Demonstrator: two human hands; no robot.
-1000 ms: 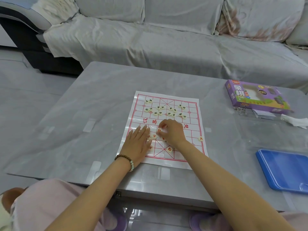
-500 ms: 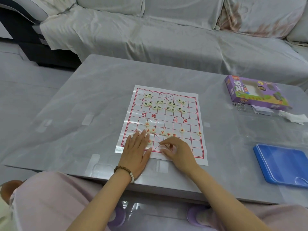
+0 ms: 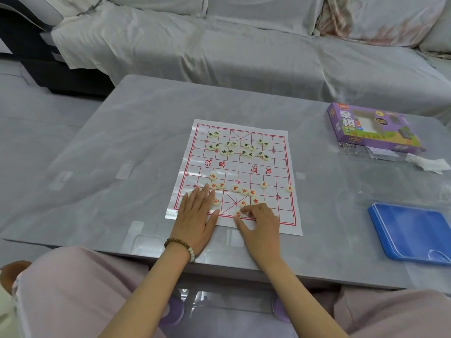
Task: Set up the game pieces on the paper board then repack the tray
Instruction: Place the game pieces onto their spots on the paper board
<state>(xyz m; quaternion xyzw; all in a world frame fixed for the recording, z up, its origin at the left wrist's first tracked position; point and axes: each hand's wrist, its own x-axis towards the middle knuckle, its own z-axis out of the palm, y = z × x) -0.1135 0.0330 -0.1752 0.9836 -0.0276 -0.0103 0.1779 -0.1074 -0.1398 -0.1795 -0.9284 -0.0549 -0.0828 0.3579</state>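
Observation:
A white paper board (image 3: 234, 172) with a red grid lies on the grey table. Several cream round pieces with dark characters (image 3: 238, 146) cluster on its far half. Several red-character pieces (image 3: 240, 190) are scattered on the near half. My left hand (image 3: 197, 215) lies flat, fingers straight, on the board's near left corner. My right hand (image 3: 260, 223) pinches a red-character piece (image 3: 238, 213) between thumb and forefinger at the middle of the board's near edge line. A blue tray (image 3: 412, 234) lies at the right of the table.
A purple game box (image 3: 371, 129) sits at the far right of the table (image 3: 122, 154), with a crumpled paper (image 3: 427, 163) and a small clear wrapper beside it. A covered sofa (image 3: 244, 45) runs behind the table. My knees are under the near edge.
My right hand came back from the board's middle to its near edge and now pinches a piece there. My left hand slid slightly nearer. The camera moved a little.

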